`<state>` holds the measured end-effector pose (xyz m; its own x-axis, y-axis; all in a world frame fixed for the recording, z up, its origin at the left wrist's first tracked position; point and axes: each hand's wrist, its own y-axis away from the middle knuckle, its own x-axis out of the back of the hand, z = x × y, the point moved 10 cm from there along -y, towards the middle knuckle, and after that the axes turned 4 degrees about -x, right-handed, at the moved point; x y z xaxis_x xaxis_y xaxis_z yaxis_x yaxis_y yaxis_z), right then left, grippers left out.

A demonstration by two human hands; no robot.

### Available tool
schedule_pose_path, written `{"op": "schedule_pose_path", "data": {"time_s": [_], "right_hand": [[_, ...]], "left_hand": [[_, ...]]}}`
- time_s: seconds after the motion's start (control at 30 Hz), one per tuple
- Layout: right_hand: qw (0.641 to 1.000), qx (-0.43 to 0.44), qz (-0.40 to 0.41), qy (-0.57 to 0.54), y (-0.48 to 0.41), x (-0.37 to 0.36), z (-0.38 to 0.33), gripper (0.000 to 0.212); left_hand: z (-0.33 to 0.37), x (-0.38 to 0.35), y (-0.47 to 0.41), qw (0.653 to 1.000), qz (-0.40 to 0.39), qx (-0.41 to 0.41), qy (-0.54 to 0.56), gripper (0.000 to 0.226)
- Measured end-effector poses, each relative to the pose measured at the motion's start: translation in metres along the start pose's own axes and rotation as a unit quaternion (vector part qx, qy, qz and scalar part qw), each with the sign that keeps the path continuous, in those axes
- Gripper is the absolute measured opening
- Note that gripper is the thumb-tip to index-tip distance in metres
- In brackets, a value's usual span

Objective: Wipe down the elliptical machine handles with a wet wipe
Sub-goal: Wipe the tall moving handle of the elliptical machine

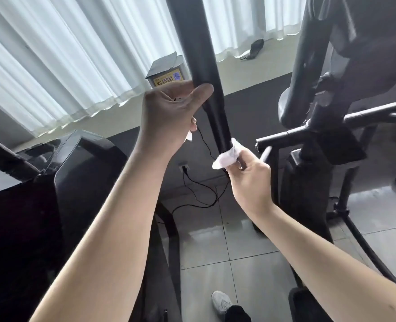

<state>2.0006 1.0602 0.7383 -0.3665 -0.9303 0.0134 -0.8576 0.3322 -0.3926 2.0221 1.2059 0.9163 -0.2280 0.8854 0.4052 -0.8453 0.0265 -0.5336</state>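
Head view: at the left edge a dark machine (76,170) fills the lower corner. Its rounded casing reaches close to the left forearm, and pale curtains (52,66) hang down to a light sill (92,122) behind it. The left hand (169,112) is wrapped round the one black handle (199,54), with the thumb laid across its front and the fingers hidden behind it. A white scrap pokes out under the heel of this hand, and what it is cannot be told. Just behind the hand one box (166,70) stands on the sill with its top flap up; its inside is out of sight. The handle runs from the top edge down and slightly right. A thin cable (206,143) hangs beside it down towards one socket (183,167) low on the wall. Near the handle's lower end sits the single wet wipe (226,158), folded round the tube and pinched against it by the curled fingers of the right hand (250,175). The two hands are well apart along the handle. Right of them a black crossbar (283,135) juts out from the elliptical's frame, its end near the right hand's knuckles. Far back on the sill lies one dark pouch (255,49). Below the arms, a strip of tiled floor (250,275) shows between the two machines, with one shoe (220,303) at its bottom edge.
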Motion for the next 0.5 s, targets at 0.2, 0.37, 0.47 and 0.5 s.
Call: {"op": "schedule_pose_path", "data": {"time_s": [0.2, 0.37, 0.47, 0.5], "right_hand": [[0.992, 0.122, 0.015, 0.029, -0.044, -0.009, -0.076, 0.014], [0.994, 0.092, 0.018, 0.053, -0.017, -0.004, -0.02, 0.017], [0.995, 0.027, -0.05, 0.087, 0.011, -0.005, 0.032, 0.008], [0.993, 0.007, -0.07, 0.098, 0.015, -0.005, 0.043, 0.007]], "left_hand": [[0.006, -0.001, -0.002, 1.0, -0.014, -0.021, -0.012, 0.005], [0.001, -0.002, -0.002, 1.0, -0.004, -0.02, 0.017, 0.005], [-0.007, -0.003, 0.001, 0.999, 0.025, -0.024, 0.031, 0.007], [-0.011, -0.003, 0.004, 0.999, 0.035, -0.024, 0.033, 0.01]]}}
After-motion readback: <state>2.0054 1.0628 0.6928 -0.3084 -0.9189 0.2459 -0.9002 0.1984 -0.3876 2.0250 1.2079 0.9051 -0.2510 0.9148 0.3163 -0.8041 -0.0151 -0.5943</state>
